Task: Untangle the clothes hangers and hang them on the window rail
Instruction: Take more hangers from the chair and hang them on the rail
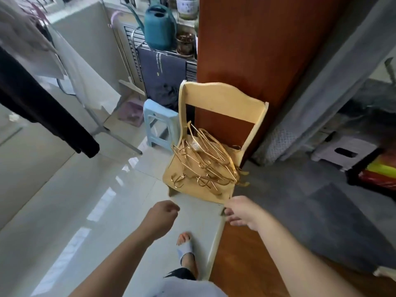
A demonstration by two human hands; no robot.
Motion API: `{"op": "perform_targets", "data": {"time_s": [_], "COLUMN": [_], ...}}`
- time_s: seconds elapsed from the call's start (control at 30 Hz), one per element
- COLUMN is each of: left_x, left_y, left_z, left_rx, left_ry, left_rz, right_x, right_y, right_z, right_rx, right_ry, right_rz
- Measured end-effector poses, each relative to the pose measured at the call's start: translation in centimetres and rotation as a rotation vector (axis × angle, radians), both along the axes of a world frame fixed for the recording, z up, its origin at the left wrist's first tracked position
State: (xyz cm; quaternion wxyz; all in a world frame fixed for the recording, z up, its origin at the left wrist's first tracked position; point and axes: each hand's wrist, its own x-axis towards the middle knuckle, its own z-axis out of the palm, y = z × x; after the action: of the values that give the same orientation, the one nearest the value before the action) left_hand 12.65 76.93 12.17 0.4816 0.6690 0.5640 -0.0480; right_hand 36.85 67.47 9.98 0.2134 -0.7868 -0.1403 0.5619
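A tangled heap of several gold metal clothes hangers (205, 159) lies on the seat of a small pale yellow wooden chair (222, 97). Some hooks point toward the seat's front edge. My left hand (164, 217) hovers below the seat's front, fingers curled into a loose fist, holding nothing. My right hand (240, 210) is just off the seat's front right corner, fingers relaxed and pointing left, holding nothing. Neither hand touches the hangers.
A brown wooden panel (257, 43) stands behind the chair. A light blue plastic stool (159, 123) sits to its left, with a teal watering can (159, 26) on a rack behind. Dark and white clothes (42, 86) hang at the left. A grey stool (345, 153) is at the right.
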Motion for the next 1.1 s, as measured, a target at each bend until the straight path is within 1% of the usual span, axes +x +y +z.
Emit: {"op": "perform_targets", "data": {"time_s": [0.1,0.13,0.23,0.3,0.4,0.47,0.5,0.57,0.63,0.7,0.8,0.87,0.93,1.0,1.1], "left_x": [3.8,5.9,9.5,12.1,14.8,16.4,16.5,17.4,18.3,18.7,19.1,19.2,19.3,19.2,19.0], "left_y": [3.5,5.0,7.1,8.4,9.9,10.8,10.9,10.5,10.2,9.9,9.1,8.0,6.7,5.5,4.2], "left_z": [-1.1,-1.8,-1.5,-1.7,-2.5,-5.9,-6.3,-9.0,-11.1,-13.1,-15.0,-16.6,-17.6,-18.3,-19.2], "left_rx": [-0.028,-0.04,-0.058,-0.071,-0.099,-0.13,-0.144,-0.184,-0.203,-0.219,-0.257,-0.279,-0.307,-0.344,-0.372], "left_ry": [-0.019,-0.024,-0.028,-0.037,-0.042,-0.013,-0.003,0.043,0.072,0.08,0.077,0.075,0.086,0.099,0.126], "left_rz": [0.024,0.032,0.051,0.074,0.141,0.26,0.307,0.463,0.561,0.673,0.809,0.901,0.946,0.973,0.983], "right_x": [4.0,6.6,11.6,15.3,18.9,21.4,21.6,22.5,23.0,23.1,23.2,22.3,21.4,20.7,20.0], "right_y": [2.1,3.0,3.2,4.1,6.3,9.1,10.0,12.5,15.2,18.9,23.7,26.3,27.9,28.6,28.5], "right_z": [0.4,0.3,-0.2,-1.6,-4.4,-9.4,-10.7,-15.6,-19.0,-22.0,-25.5,-27.8,-29.6,-30.9,-32.6], "right_rx": [0.0,-0.008,-0.041,-0.047,-0.106,-0.138,-0.147,-0.181,-0.161,-0.111,-0.021,0.023,0.028,0.006,0.038], "right_ry": [-0.016,-0.039,-0.105,-0.147,-0.189,-0.187,-0.19,-0.189,-0.191,-0.294,-0.495,-0.555,-0.611,-0.662,-0.756], "right_rz": [-0.009,-0.026,-0.084,-0.086,-0.017,0.08,0.116,0.294,0.451,0.571,0.67,0.814,0.934,0.976,0.967]}}
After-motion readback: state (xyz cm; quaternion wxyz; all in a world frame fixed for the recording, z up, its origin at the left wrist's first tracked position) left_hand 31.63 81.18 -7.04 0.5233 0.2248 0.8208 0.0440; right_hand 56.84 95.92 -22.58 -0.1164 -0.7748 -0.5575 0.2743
